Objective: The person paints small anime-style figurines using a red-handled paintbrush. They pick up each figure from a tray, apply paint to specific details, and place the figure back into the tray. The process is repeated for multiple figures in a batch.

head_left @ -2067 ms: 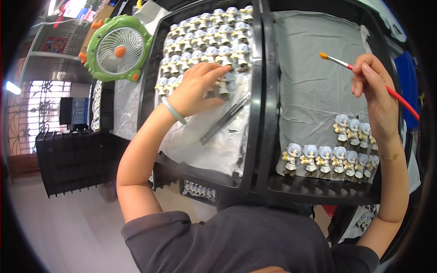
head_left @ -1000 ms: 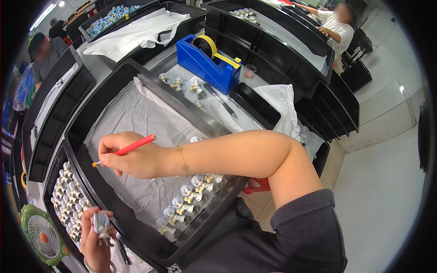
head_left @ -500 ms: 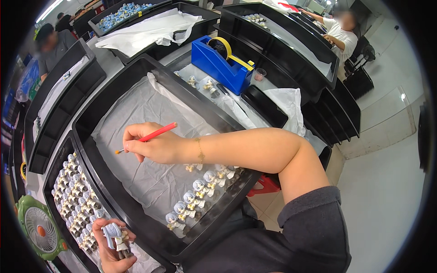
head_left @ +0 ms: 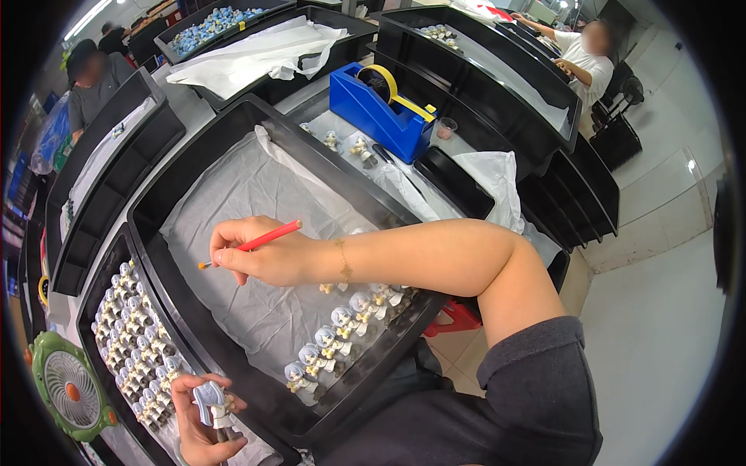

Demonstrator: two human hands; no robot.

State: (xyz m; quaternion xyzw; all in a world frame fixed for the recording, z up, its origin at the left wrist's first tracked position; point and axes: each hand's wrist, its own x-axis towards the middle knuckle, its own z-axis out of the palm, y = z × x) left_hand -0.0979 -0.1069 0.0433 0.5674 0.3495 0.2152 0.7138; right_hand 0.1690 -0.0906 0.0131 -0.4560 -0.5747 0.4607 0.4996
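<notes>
Between the thumb and fingers of my left hand (head_left: 194, 423) stands a small figurine (head_left: 215, 405) with pale blue-grey hair and a white outfit. My right hand (head_left: 260, 252) pinches a red-handled paintbrush (head_left: 272, 234); its orange-tipped bristles point left, over the paper-lined black tray (head_left: 167, 314). My right forearm crosses that tray and hides part of it. Along the tray's near right side lies a row of similar figurines (head_left: 326, 339). Many more figurines (head_left: 136, 342) fill the tray at the left, just beyond my left hand.
A green fan (head_left: 71, 388) stands at the far left. Behind the middle tray are a blue tape dispenser (head_left: 381, 113), a small clear cup (head_left: 445, 128) and loose figurines (head_left: 361, 149). Stacked black trays (head_left: 567, 190) rise at right. Two people (head_left: 587, 66) (head_left: 97, 81) work farther off.
My left hand has shifted slightly right with the figurine, which is turned a little. The brush tip sits slightly lower, and the whole view has moved a little.
</notes>
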